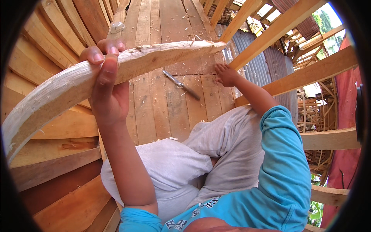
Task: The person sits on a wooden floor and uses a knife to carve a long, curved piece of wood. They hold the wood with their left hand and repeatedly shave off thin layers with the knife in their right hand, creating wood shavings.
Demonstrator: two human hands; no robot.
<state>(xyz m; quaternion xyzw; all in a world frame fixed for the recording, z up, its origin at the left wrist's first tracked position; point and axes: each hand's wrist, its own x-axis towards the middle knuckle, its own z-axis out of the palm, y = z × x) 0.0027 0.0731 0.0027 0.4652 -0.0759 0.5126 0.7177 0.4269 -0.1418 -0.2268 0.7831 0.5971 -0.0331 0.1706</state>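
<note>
1. My left hand (109,96) holds a stick (162,56), a thick, curved length of pale wood, up in front of me.
2. The grip is closed: my thumb lies up the near face, while fingertips curl over the upper edge, pinching the wood between them.
3. The stick crosses my grip near the middle of its visible length. On the left it bends down and toward me, reaching the dark rim of the view. On the right it runs on past my fingers and narrows to a rough, splintered end.
4. Its upper side is whitish and ragged, with loose fibres; the side facing me is smoother and tan.
5. My right hand (227,74) is well apart from the grip, below the stick's narrow end. Its fingers are spread and it holds nothing that I can see. It is at the right edge of the floor (156,112), beside a slanting beam (266,36); whether it bears weight, I cannot tell.
6. A knife (181,85) lies on the floor between my hands, blade toward the upper left, brown handle toward the lower right.
7. Shavings (174,139) dot the boards. My pale trousers (235,143) fill the space nearest me, legs folded.
</note>
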